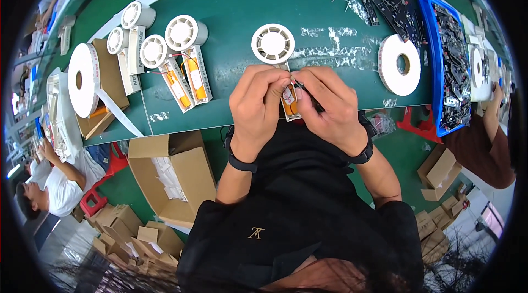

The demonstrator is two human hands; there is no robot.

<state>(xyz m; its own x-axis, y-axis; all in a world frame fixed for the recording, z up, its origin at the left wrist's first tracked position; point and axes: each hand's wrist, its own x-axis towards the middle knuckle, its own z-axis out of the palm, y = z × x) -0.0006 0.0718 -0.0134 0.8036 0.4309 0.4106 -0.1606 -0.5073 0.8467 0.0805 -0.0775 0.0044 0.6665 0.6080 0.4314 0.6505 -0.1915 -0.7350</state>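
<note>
A white handheld fan (273,44) lies in front of me on the green table, its round slotted head pointing away. Its open handle holds an orange battery (290,107) with thin wires near it. Over the handle, my left hand (257,100) and my right hand (331,107) meet at the fingertips. Both are closed in a pinch around a tiny whitish and reddish piece, perhaps a wire end or plug; the fingers mostly cover it. Something dark shows between the right thumb and fingers, too hidden to name.
More white fans (185,32) stand at left, two with orange batteries showing. Beside them is a white tape roll (83,80); another roll (400,65) lies at right. Black circuit boards (395,4) lie near a blue tray (438,67) of boards. An open carton (190,183) stands below the table.
</note>
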